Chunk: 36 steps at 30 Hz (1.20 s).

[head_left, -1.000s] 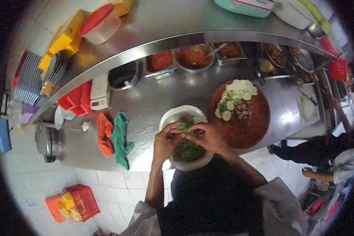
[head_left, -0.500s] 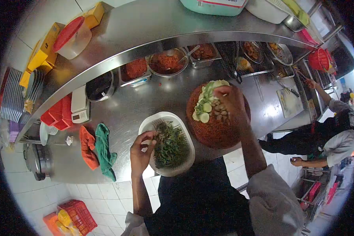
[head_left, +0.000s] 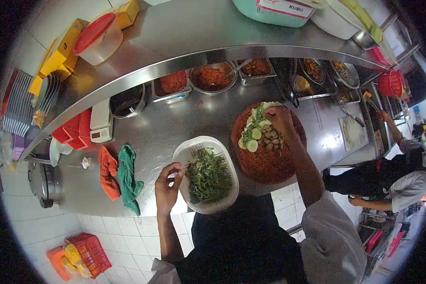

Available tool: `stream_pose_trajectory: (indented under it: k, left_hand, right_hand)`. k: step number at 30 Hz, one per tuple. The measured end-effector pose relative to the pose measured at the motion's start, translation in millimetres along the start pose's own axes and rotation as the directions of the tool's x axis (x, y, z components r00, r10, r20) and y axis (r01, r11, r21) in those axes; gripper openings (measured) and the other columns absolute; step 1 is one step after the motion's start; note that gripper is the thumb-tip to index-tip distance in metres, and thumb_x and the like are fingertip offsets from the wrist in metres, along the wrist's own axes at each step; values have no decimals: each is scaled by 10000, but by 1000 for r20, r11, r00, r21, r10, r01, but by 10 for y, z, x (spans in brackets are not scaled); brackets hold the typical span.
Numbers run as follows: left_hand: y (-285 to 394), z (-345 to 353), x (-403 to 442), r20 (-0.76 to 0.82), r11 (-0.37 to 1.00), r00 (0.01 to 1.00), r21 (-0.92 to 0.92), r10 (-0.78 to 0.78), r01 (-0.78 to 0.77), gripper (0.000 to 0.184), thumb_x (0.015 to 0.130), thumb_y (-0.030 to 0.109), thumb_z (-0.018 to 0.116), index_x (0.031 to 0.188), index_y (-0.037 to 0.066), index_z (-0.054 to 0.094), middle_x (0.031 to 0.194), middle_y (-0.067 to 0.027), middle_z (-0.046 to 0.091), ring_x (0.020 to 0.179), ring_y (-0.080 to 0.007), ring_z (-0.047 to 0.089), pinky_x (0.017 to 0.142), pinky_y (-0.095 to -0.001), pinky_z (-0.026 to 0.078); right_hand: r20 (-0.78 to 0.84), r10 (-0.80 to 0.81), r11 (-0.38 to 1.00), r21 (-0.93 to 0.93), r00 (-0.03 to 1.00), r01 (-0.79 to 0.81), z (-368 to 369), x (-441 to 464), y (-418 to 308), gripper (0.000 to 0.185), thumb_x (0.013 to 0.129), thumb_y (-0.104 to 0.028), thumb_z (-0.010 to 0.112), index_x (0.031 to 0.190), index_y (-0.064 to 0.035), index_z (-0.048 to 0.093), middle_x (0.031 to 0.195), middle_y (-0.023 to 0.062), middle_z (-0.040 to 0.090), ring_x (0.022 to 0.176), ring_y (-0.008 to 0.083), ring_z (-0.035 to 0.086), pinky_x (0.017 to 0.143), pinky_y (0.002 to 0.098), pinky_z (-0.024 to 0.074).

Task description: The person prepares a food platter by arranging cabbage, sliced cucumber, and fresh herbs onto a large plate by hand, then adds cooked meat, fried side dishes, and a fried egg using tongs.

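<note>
Steel counter [head_left: 161,128] across scene. Round red-brown disc [head_left: 262,166] on right; white tub [head_left: 215,207] just left, greens [head_left: 210,179] inside. Change: second ago both hands over tub; now apart, work split between tub and disc. Right hand [head_left: 280,119] at disc's far side, over vegetable heap [head_left: 256,120]; fingers hidden, grip can't tell. Left hand [head_left: 168,187] at tub's left rim, half-curled, hold unclear. Brown pieces [head_left: 271,137] right of cucumber slices [head_left: 252,145].
</note>
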<state>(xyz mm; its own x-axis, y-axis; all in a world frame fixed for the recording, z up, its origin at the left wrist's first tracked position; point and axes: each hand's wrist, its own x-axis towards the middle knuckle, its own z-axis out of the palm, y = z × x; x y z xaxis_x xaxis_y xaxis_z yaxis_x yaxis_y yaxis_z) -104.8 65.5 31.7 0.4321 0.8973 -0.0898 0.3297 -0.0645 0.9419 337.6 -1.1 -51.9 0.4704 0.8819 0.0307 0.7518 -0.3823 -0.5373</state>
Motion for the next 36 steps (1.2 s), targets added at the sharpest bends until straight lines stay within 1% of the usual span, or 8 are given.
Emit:
stream_pose_trajectory:
  k: [3,7,10,12,28,33,34,36]
  left_hand:
    - [-24,-18,-4,6,1000,1000,23,-15,15,260,902,72,649,1160,66,623,1121,-76,650,981,-175,635,768,-311,542]
    - [-16,-10,4,11,1000,1000,-27,-11,11,252,910,73,639,1160,60,622,1125,-78,650,984,-177,636,770,-314,542]
    - [12,-3,17,17,1000,1000,-25,-6,7,252,910,76,641,1160,57,618,1122,-81,651,987,-175,635,779,-315,538]
    - [0,-2,25,16,1000,1000,-20,5,-5,251,912,78,639,1161,57,616,1120,-82,651,986,-174,634,778,-315,536]
    - [-71,-107,17,-30,999,999,-34,24,-25,227,918,69,631,1144,52,615,1132,-71,640,975,-174,633,759,-301,535]
    - [-38,-384,-23,-212,1000,977,9,-1,3,225,913,78,639,1137,58,619,1110,-63,643,977,-163,628,795,-293,516]
    - [-77,-419,-31,-246,1000,969,19,27,-23,227,912,81,641,1137,56,619,1110,-63,644,982,-161,627,799,-292,512]
    - [-183,-451,-21,-259,1000,966,11,-9,12,229,911,83,643,1138,56,619,1119,-68,641,983,-162,625,792,-294,509]
  right_hand:
    - [-172,24,967,255,985,21,60,-35,-48,119,804,-149,674,875,-63,715,846,98,712,778,249,692,723,360,542]
    - [-96,-10,989,144,995,24,154,26,203,144,813,-170,677,892,-55,715,865,111,712,789,254,695,730,357,543]
    - [-29,4,869,495,1000,11,246,42,371,158,802,-193,702,905,-75,722,876,113,714,799,262,698,745,360,548]
    - [-129,-139,989,42,982,145,284,2,325,140,828,-142,703,896,-21,712,793,129,697,753,227,699,684,343,541]
    - [115,-11,909,-413,993,58,-50,60,-35,100,827,-138,624,851,-70,692,845,131,671,759,256,648,695,385,513]
    - [-171,-6,1000,-19,985,2,-725,-381,-957,221,925,-260,620,1004,-63,679,903,89,684,807,196,643,731,364,530]
    - [100,477,824,293,873,-484,-912,-485,-1733,199,929,-226,613,1010,-59,685,877,95,698,779,183,664,711,369,541]
    - [122,13,964,264,992,-45,-687,-663,-1757,191,909,-216,633,1011,-69,699,922,97,710,773,192,676,700,368,540]
